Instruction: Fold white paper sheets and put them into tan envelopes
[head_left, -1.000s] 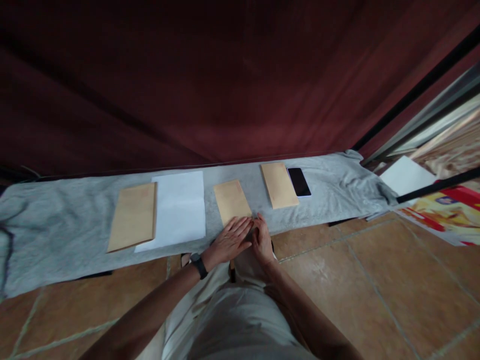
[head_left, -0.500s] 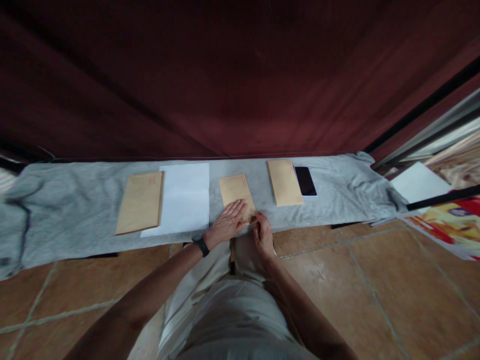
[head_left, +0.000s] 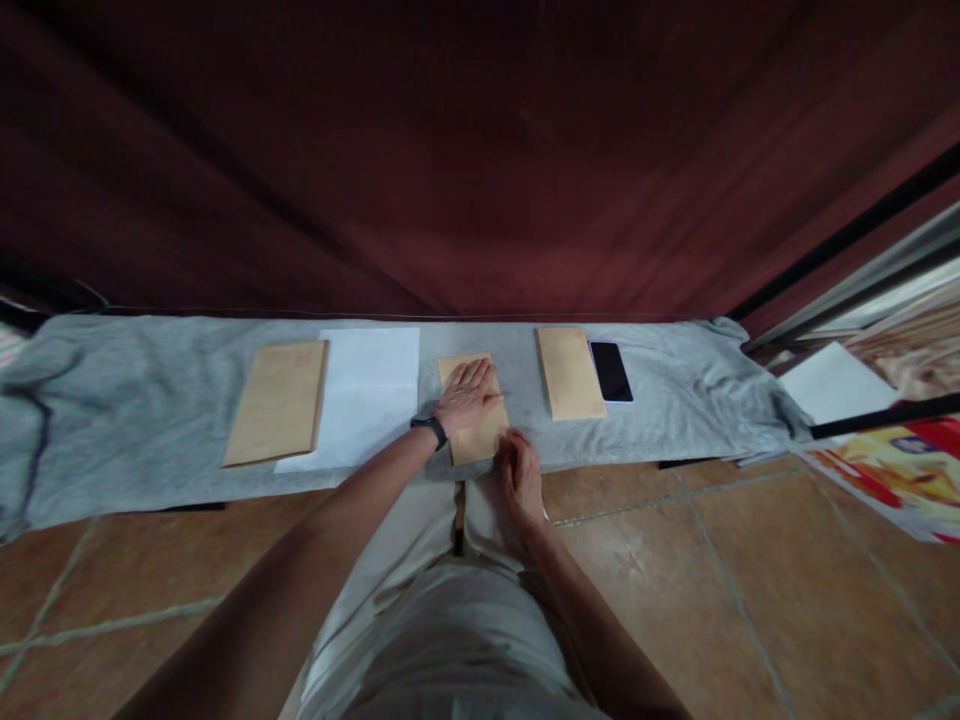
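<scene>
My left hand (head_left: 468, 392) lies flat with fingers stretched out on the middle brown envelope (head_left: 480, 440), pressing its far half. A black band sits on that wrist. My right hand (head_left: 520, 478) rests at the envelope's near right corner, on the edge of the grey cloth (head_left: 135, 420), fingers curled and pinched at the corner. A larger brown envelope (head_left: 277, 402) lies to the left, overlapping a white sheet (head_left: 367, 395). Another brown envelope (head_left: 569, 372) lies to the right beside a black phone (head_left: 610, 370).
A dark red curtain (head_left: 480, 150) hangs behind the cloth. Brown floor tiles (head_left: 750, 580) spread in front. At the right lie a white sheet (head_left: 832, 385), a colourful poster (head_left: 900, 460) and a black bar (head_left: 885, 415). My light trousers (head_left: 450, 640) fill the lower middle.
My left hand slid forward along the middle envelope, from its near end to its far half. My right hand stayed at the near right corner. The view shifted slightly.
</scene>
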